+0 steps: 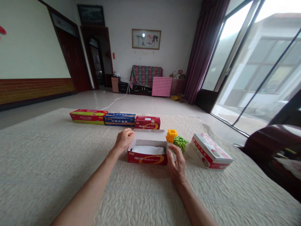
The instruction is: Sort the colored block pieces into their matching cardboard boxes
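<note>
An open red box with white sheets inside lies in front of me on the beige quilted surface, its lid flap folded back. My left hand is curled into a loose fist against the box's left end. My right hand rests against the box's right end with fingers partly spread. Just beyond the right hand sit a yellow spiky ball and a green spiky ball.
A tilted red-and-white box lies to the right. A row of three closed boxes, red-and-yellow, blue and red, lines the far edge. Dark wooden furniture stands at the right, glass doors behind it.
</note>
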The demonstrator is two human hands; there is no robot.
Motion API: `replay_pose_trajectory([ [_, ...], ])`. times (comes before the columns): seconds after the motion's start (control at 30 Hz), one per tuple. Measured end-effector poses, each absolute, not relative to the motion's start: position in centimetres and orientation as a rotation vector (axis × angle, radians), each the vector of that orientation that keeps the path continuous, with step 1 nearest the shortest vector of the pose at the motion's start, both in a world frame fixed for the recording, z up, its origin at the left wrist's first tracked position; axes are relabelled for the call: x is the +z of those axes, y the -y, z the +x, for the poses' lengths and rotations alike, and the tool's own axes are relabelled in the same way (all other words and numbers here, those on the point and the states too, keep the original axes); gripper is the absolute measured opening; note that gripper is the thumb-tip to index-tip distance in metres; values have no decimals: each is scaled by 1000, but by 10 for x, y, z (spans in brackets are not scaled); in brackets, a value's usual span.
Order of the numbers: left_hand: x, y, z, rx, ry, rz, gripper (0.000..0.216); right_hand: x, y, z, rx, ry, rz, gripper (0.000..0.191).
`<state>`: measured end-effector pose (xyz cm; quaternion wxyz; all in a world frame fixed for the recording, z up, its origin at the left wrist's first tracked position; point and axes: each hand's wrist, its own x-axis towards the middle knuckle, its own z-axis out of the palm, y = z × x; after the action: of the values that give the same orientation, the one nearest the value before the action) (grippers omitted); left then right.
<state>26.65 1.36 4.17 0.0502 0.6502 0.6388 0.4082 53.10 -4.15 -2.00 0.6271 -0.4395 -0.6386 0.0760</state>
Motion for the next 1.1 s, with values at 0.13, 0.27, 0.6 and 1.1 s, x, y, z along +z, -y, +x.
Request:
replay_pose_trajectory([
  [0.13, 54, -3, 268, 1080, -1856, 2236, 23, -23, 40, 531, 208, 1467, -1010, 23],
  [0.27, 65, 7, 273, 846, -1747, 2450, 37, -24, 39, 531, 235, 1463, -1000, 23],
  [0.6, 76, 5, 232, 865, -1679, 2439, 47, -21, 41, 530, 276, 1463, -1013, 23],
  [1.1, 69, 5, 248, 723, -1727, 2641, 25, -17, 43, 528, 315, 1445, -984, 24],
])
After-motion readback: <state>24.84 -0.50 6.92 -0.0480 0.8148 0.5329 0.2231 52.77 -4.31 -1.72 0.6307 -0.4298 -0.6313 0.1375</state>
